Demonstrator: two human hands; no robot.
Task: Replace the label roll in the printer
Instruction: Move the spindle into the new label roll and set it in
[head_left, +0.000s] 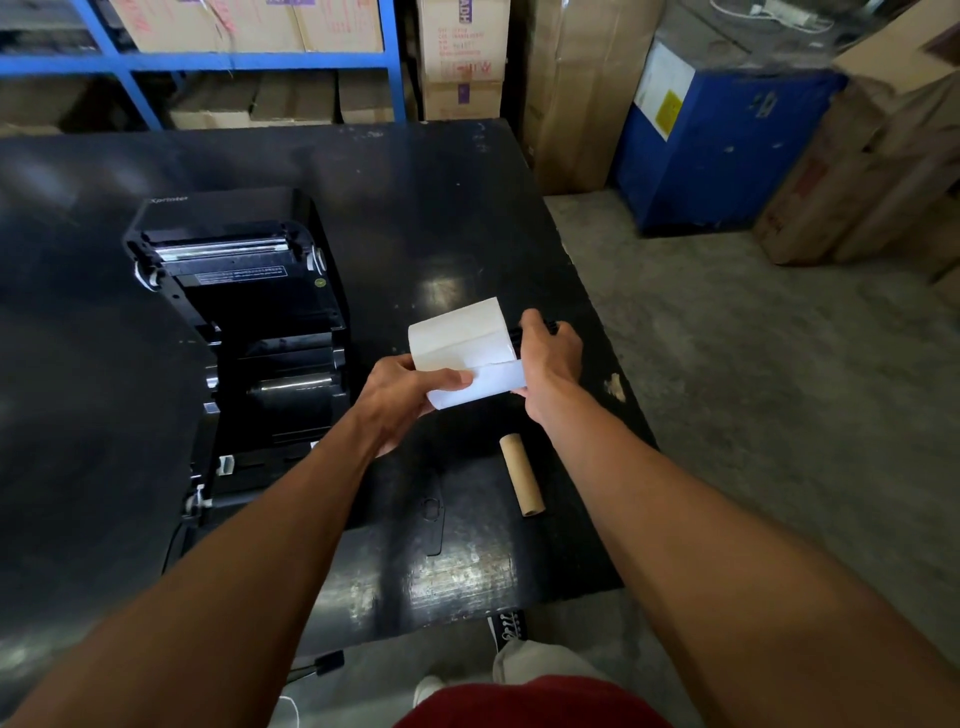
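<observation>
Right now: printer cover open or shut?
Open. The cover of the printer is swung back, roller exposed; the label roll is outside it, in the left hand and right hand.

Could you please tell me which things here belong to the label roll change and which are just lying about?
Part of the job: the open printer; the white label roll in the left hand; the black spindle at its end in the right hand; the empty cardboard core on the table.

Lying about: cardboard boxes; blue shelf frame; blue machine.

Black table (441, 182): printer (249, 322), cardboard core (521, 475).
</observation>
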